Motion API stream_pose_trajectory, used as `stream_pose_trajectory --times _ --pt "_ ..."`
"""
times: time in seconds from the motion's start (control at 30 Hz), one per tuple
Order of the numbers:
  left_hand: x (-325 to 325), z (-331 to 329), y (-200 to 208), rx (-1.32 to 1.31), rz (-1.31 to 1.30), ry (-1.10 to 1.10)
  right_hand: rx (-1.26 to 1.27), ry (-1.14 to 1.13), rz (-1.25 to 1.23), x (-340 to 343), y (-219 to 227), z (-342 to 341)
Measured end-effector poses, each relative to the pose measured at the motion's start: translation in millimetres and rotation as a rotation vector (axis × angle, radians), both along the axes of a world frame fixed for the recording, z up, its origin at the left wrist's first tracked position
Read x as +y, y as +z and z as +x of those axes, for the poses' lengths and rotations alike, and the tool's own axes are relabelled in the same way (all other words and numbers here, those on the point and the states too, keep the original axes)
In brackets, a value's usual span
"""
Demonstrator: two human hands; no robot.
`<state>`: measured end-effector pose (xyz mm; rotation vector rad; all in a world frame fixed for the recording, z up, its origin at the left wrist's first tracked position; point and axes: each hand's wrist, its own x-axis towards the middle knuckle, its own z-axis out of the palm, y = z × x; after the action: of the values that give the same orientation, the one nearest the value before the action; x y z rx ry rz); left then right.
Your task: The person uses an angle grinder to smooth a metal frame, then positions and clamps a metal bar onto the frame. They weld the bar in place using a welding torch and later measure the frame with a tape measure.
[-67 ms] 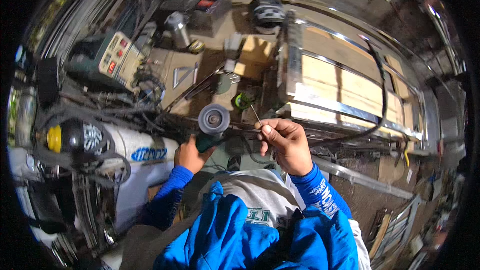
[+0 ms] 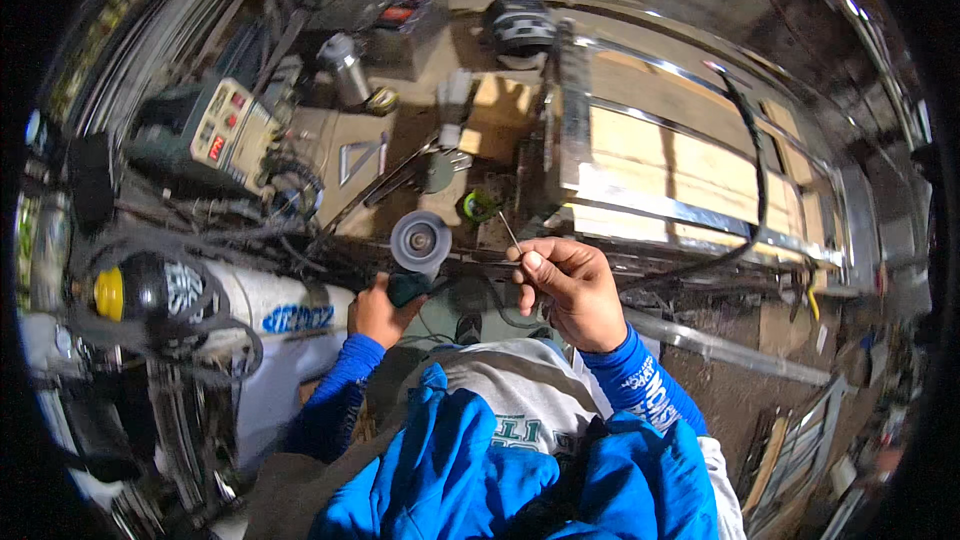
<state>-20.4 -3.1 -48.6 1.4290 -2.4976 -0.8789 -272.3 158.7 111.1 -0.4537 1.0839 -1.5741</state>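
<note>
Two hands, one grinder (image 2: 417, 260) and one thin rod (image 2: 511, 233) show, with one gas cylinder (image 2: 260, 292) at left. Against the earlier frame, the worktop (image 2: 325, 128) sits slightly farther left in view; both grips look unchanged. The left hand (image 2: 380, 312) wraps the grinder's body, its disc just beyond the fingers. The right hand (image 2: 562, 280) pinches the rod between thumb and forefinger; it points far-left, apart from the disc.

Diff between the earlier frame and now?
Slight view shift: silver metal flask and green hand-held grinder with round grey disc appear slightly further left and lower. Nothing grabbed or released: left hand still holds the grinder, right hand still pinches the thin metal rod.
</note>
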Motion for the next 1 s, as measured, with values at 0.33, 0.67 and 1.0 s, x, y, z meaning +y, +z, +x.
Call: stream_pose_trajectory --times 0.33,0.67,1.0 --pt "-62 -59 -91 -0.204 -0.054 0.060 0.052 -0.351 0.080 69 9 -4" --pt "-122 -94 -216 -0.154 -0.238 0.199 0.088 -0.639 0.165 129 -2 3" --pt "-110 -107 -126 0.001 -0.278 0.028 0.723 -0.539 0.242 88 -1 -13"
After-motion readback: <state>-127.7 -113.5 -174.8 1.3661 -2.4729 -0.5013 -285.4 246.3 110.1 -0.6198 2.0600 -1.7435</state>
